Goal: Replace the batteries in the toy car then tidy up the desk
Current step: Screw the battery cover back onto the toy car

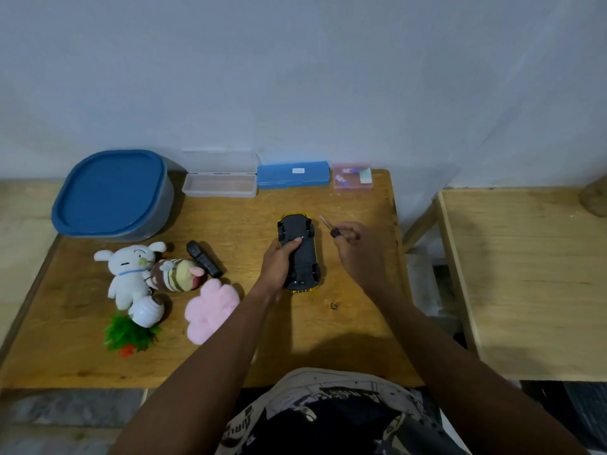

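A yellow toy car (303, 254) lies upside down on the wooden desk (295, 330), its black underside facing up. My left hand (279, 262) grips the car's left side, thumb resting on the underside. To the car's right, my right hand (356, 249) holds a small screwdriver (329, 226) by its dark handle, the metal tip pointing up and left, clear of the car. A pink clear box (352, 176) with small purple items inside stands at the back right of the desk.
At the back stand a blue-lidded grey tub (111, 195), an open clear case (220, 178) and a shut blue case (293, 173). Left of the car lie a black remote (205, 258), several plush toys (129, 274), a pink fluffy toy (210, 310) and a green plastic plant (129, 333). A second wooden table (525, 277) stands on the right.
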The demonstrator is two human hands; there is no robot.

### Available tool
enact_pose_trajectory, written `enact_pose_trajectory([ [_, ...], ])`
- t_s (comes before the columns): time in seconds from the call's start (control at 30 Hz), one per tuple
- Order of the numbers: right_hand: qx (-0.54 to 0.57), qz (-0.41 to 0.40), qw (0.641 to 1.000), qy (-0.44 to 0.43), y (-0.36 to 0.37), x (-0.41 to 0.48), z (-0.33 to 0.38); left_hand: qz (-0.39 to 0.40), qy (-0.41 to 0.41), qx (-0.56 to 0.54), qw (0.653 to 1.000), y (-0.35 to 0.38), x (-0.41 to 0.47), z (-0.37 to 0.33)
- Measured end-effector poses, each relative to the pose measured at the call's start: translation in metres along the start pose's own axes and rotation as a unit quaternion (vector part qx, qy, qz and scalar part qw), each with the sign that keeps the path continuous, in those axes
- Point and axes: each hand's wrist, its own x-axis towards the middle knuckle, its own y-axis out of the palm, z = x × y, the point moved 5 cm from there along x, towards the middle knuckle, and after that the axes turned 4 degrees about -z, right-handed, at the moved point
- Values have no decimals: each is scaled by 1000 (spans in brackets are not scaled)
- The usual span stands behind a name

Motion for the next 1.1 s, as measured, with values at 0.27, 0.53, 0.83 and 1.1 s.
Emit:
enact_pose_trajectory([
  [0.27,-73,68,986,-131,7,6,52,-23,31,-2,999,-23,9,-20],
  [0.53,-113,82,970,-200,16,3,70,-23,40,-17,999,-32,10,-22],
  [0.83,-126,91,970,-189,16,4,76,-17,45,-24,999,-31,12,-23],
  [1.1,-129,93,969,-188,15,3,78,-6,44,-33,998,-28,9,-25],
])
